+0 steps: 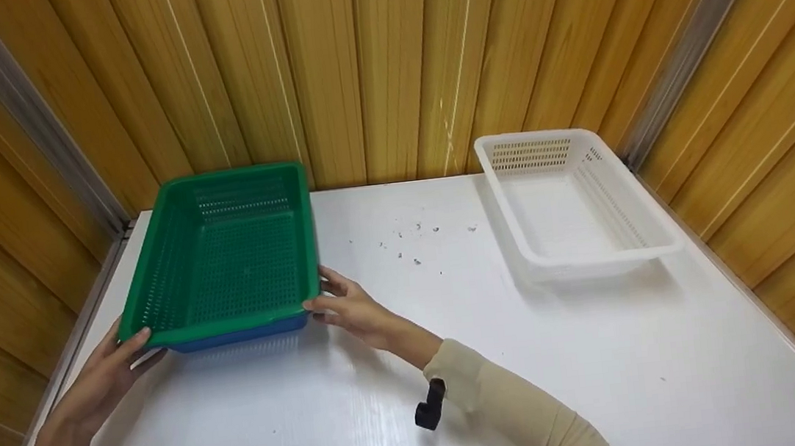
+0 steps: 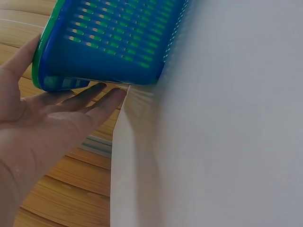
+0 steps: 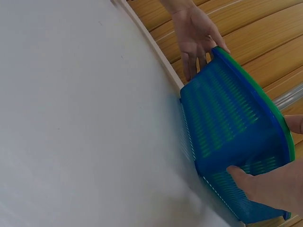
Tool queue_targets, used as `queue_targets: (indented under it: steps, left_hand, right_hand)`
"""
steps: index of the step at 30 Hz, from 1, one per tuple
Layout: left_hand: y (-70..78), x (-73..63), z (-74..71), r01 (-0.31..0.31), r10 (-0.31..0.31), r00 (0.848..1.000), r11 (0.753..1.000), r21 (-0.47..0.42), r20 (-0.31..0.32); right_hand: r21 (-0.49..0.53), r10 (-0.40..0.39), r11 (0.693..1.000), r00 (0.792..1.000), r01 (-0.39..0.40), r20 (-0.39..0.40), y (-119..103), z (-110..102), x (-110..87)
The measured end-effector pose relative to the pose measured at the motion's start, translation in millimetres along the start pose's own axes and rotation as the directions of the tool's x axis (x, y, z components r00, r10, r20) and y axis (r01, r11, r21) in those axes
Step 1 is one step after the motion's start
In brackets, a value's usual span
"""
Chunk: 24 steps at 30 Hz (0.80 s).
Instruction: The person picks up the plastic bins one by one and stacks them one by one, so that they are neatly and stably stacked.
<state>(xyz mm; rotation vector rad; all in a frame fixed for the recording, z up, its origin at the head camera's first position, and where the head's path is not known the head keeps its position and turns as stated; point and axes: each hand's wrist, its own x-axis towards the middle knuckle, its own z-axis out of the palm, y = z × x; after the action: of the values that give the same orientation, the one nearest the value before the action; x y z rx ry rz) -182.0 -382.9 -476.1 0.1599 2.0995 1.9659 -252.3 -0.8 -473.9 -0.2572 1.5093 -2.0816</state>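
Note:
A green mesh basket (image 1: 224,260) sits nested in a blue basket (image 1: 247,334) at the back left of the white table (image 1: 457,364). My left hand (image 1: 114,371) holds the near-left corner, thumb on the green rim and straight fingers (image 2: 90,101) under the blue basket (image 2: 109,42). My right hand (image 1: 347,306) grips the near-right corner, thumb (image 3: 239,172) pressed on the blue wall (image 3: 227,123). The right wrist view shows the left hand (image 3: 194,35) at the far corner. Both baskets look empty.
An empty white mesh basket (image 1: 597,257) stands at the back right of the table. A few small dark crumbs (image 1: 411,244) lie between the baskets. Wooden panel walls close in the table on three sides.

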Motion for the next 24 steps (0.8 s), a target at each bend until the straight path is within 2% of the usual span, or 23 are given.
queue_targets:
  steps: [4,10,15,17,24]
  left_hand:
    - [-0.1,-1.2,0.8,-0.007,0.008,1.000,0.999,-0.054,0.014]
    - [2.6,-2.9,5.4,-0.061,0.064,0.998,0.984,-0.168,0.012]
    - [8.1,-4.5,14.4,-0.058,0.054,0.998,0.975,-0.214,-0.023]
    - [11.9,-5.1,18.6,-0.058,0.050,0.998,0.972,-0.227,-0.042]
    - [31.1,-4.0,34.9,-0.110,0.093,0.993,0.954,-0.278,-0.075]
  right_hand:
    - [0.031,-0.012,0.999,0.999,0.011,0.040,4,-1,-0.3]
    - [0.087,-0.037,0.996,0.997,0.031,0.069,7,-3,-0.2]
    - [0.125,-0.043,0.991,0.997,0.035,0.060,4,-4,-1.0]
    - [0.124,-0.043,0.992,0.998,0.037,0.053,1,-5,-3.0]
    - [0.088,-0.087,0.993,0.995,0.082,0.054,-15,-12,-13.1]
